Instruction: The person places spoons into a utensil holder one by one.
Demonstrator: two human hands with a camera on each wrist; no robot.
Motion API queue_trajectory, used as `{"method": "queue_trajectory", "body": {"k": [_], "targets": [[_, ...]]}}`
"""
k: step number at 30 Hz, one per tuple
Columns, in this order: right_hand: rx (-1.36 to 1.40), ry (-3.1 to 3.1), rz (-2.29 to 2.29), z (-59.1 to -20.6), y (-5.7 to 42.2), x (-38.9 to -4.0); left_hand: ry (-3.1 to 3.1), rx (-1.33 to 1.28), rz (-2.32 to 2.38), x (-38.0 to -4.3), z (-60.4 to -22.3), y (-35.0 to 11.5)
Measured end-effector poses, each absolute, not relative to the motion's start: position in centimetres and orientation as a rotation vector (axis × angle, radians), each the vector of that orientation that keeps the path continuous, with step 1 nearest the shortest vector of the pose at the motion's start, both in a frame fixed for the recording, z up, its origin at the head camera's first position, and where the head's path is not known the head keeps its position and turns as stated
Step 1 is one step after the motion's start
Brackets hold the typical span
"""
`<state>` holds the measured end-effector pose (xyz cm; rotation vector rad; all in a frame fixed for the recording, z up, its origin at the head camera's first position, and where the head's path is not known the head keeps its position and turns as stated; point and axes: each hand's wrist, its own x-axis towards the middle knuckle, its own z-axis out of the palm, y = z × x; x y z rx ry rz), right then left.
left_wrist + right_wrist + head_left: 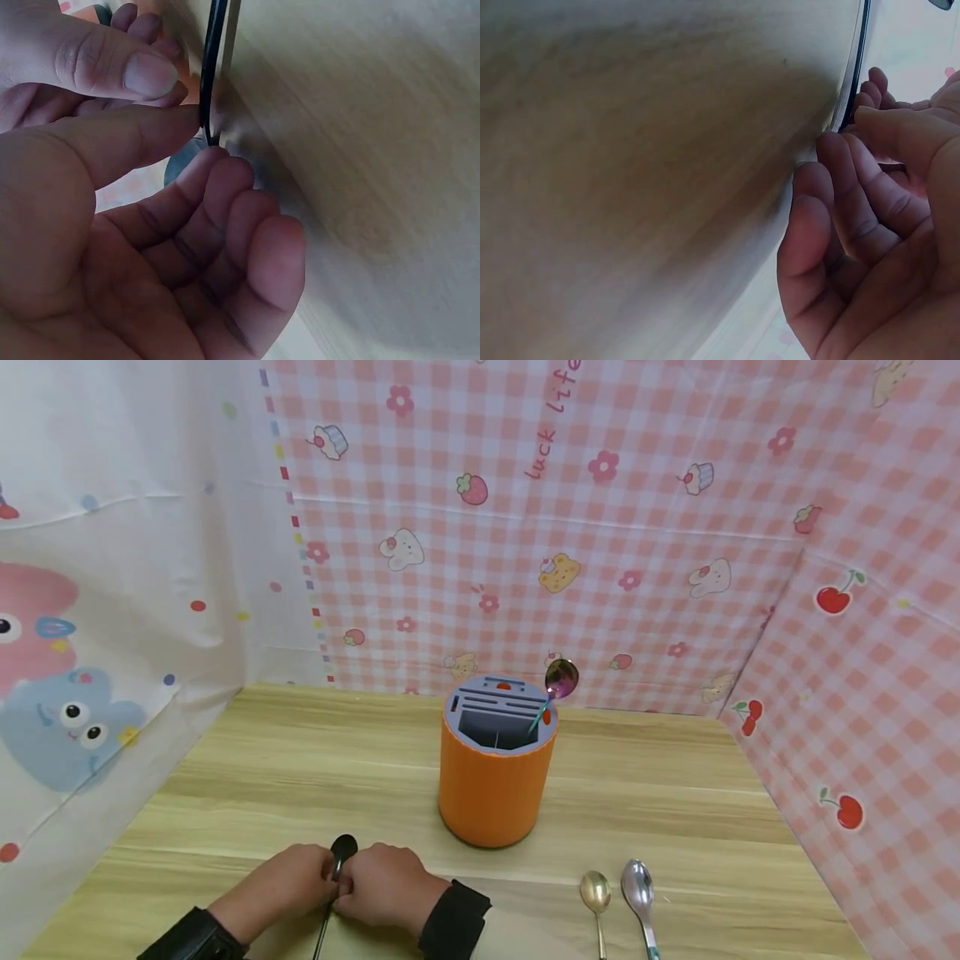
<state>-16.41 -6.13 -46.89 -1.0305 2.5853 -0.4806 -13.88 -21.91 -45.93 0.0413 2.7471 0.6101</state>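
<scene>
A black spoon [344, 846] lies low over the table at the front left, its bowl pointing away from me and its thin handle running back between the hands. My left hand [298, 875] pinches it from the left, thumb and forefinger at the dark handle [214, 60] in the left wrist view. From the other side, my right hand [388, 885] has its thumb and forefinger on the spoon too. In the right wrist view the handle [860, 52] meets those fingertips [832, 146], while the other fingers curl loosely beside the tabletop.
An orange utensil holder [491, 797] with a grey slotted top stands mid-table, a purple-bowled spoon [561, 680] leaning in it. At the front right, a gold spoon [596, 891] and a silver spoon [637, 887] lie side by side. Patterned cloth [525, 568] walls in the wooden table [337, 752].
</scene>
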Motion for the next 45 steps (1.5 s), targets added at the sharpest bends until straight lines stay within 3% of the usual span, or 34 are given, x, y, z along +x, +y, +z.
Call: {"method": "queue_trajectory", "body": {"k": [25, 45], "targets": [[-0.877, 2.565, -0.574, -46.8, -5.3, -16.2, 2.611, -0.063, 0.928, -14.0, -46.4, -21.7], [-0.586, 2.267, -1.325, -45.7, -3.7, -17.1, 2.602, 0.016, 1.232, -14.9, -44.3, -21.5]]}}
